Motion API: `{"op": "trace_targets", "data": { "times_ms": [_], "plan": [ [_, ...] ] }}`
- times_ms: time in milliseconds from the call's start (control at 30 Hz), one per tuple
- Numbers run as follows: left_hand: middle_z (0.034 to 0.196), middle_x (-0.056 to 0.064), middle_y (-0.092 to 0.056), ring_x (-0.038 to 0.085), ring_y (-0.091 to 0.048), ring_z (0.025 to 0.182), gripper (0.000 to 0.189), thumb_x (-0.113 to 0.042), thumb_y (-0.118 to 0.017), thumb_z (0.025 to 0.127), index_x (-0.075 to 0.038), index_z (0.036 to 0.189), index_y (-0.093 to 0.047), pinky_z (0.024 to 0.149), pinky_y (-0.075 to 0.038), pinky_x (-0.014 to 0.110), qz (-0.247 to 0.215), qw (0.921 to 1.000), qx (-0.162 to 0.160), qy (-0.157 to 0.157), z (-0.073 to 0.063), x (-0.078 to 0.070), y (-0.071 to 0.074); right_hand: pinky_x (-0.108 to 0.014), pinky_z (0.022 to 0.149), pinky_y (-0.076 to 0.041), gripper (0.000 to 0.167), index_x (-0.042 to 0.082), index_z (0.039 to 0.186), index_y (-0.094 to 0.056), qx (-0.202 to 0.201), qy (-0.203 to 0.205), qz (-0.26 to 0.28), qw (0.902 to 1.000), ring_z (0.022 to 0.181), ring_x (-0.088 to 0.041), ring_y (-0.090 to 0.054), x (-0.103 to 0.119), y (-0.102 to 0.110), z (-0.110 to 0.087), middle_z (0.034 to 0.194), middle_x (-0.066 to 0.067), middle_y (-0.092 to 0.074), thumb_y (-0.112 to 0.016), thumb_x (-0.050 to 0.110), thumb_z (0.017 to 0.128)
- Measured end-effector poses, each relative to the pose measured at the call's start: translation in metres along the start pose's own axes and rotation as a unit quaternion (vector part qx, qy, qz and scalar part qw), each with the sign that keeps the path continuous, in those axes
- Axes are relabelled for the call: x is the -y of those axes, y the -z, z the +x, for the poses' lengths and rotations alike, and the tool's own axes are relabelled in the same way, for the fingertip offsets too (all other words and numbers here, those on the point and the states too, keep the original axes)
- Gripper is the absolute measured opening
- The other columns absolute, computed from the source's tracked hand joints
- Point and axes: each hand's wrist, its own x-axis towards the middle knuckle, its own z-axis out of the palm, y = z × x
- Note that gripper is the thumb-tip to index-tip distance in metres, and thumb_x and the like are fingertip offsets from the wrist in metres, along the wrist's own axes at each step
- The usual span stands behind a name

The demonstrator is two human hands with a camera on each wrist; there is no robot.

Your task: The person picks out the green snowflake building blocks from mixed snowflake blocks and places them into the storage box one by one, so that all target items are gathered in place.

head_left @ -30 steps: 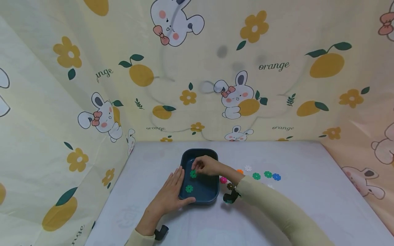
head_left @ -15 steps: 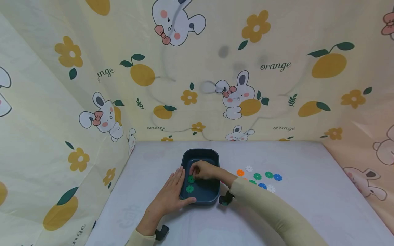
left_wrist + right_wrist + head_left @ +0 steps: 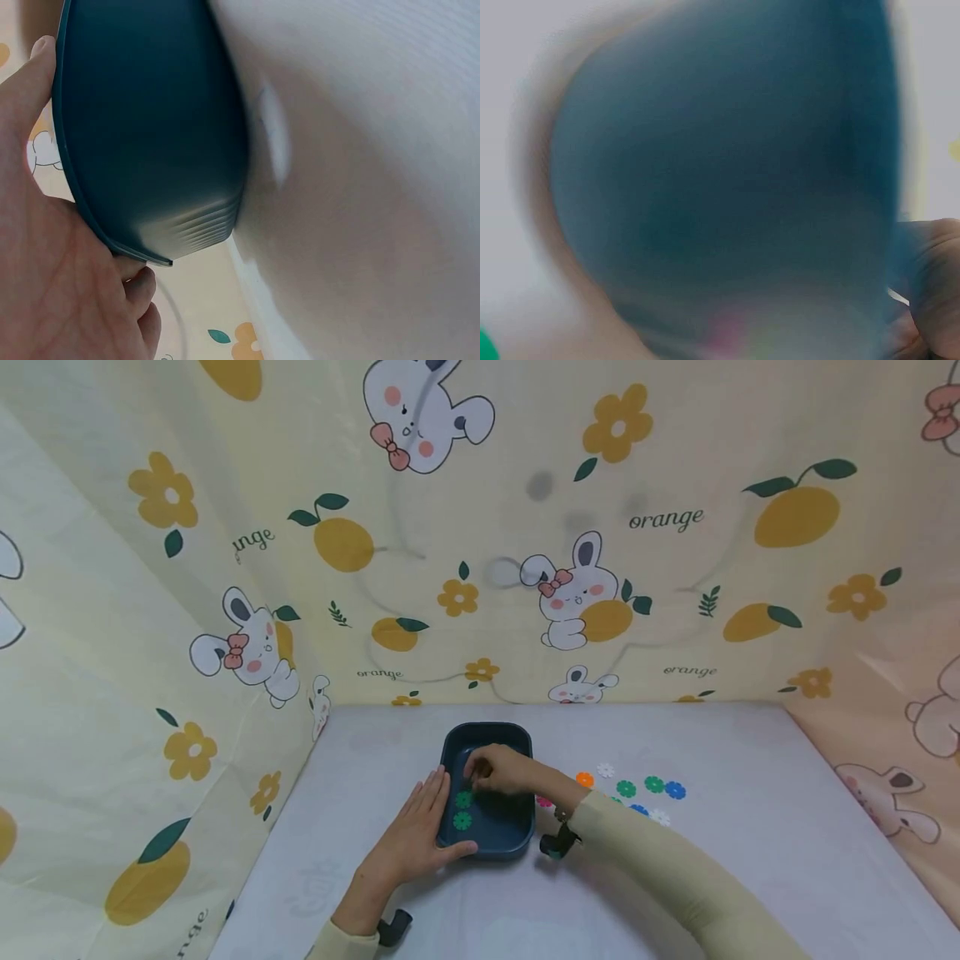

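A dark blue tray (image 3: 498, 835) stands on the table, with two green flower-shaped discs inside along its left. One green disc (image 3: 462, 820) lies nearer the front; the other green disc (image 3: 463, 799) lies just behind it, by my right fingertips. My left hand (image 3: 412, 839) rests against the tray's left side with straight fingers, its thumb spread along the front rim. In the left wrist view the palm (image 3: 60, 277) lies beside the tray's wall (image 3: 157, 135). My right hand (image 3: 504, 770) hovers inside the tray, fingers loosely bent; I see nothing between them. The right wrist view is blurred.
Right of the tray lie several loose flower discs, among them an orange disc (image 3: 584, 780), a white disc (image 3: 604, 771), a green disc (image 3: 654, 785) and a blue disc (image 3: 676, 791). My right forearm (image 3: 660, 860) partly covers this group. A patterned cloth (image 3: 465, 527) hangs behind the table.
My right hand brought a green disc down and toward the front of the tray, then lifted slightly away from it. The left hand has stayed at the tray's side.
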Motion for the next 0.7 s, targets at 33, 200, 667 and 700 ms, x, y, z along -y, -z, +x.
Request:
{"op": "trace_targets", "data": {
  "times_ms": [33,200,667,700],
  "plan": [
    [0.181,0.008,-0.003,0.023,-0.005,0.167,0.121,-0.082,-0.06,0.092,-0.006,0.173,-0.009,0.136,-0.01,0.047,0.001,1.0,0.0,0.002,0.0,0.0,0.0,-0.026,0.082,-0.062,0.013,0.006,0.113,-0.075,-0.008,0.003,-0.002,1.0,0.089,-0.009,-0.068,0.0,0.005,-0.004,0.099,0.002,-0.073,-0.076,0.005,0.1],
    [0.181,0.008,-0.002,0.023,-0.005,0.167,0.122,-0.081,-0.061,0.092,-0.006,0.173,-0.009,0.136,-0.01,0.048,-0.002,1.0,-0.003,0.007,0.001,-0.001,-0.001,-0.026,0.085,-0.062,0.013,0.009,0.115,-0.075,-0.045,0.016,-0.009,0.9988,0.092,-0.008,-0.068,-0.004,0.031,-0.03,0.102,0.003,-0.073,-0.074,0.009,0.102],
    [0.181,0.007,-0.002,0.022,-0.005,0.167,0.122,-0.079,-0.064,0.092,-0.007,0.173,-0.009,0.136,-0.009,0.045,-0.003,0.9999,-0.007,0.008,0.0,-0.001,-0.004,-0.026,0.075,-0.057,0.013,0.008,0.111,-0.072,-0.061,-0.047,-0.018,0.9969,0.086,-0.017,-0.06,-0.042,0.061,-0.124,0.092,0.005,-0.065,-0.078,0.008,0.099],
    [0.181,0.007,-0.002,0.022,-0.005,0.167,0.122,-0.079,-0.064,0.092,-0.006,0.173,-0.009,0.136,-0.009,0.044,-0.004,0.9999,-0.007,0.007,0.001,-0.001,-0.003,-0.026,0.075,-0.057,0.013,0.008,0.111,-0.072,-0.059,-0.054,-0.017,0.9966,0.086,-0.017,-0.059,-0.045,0.059,-0.13,0.092,0.005,-0.065,-0.077,0.008,0.099]
  ]
}}
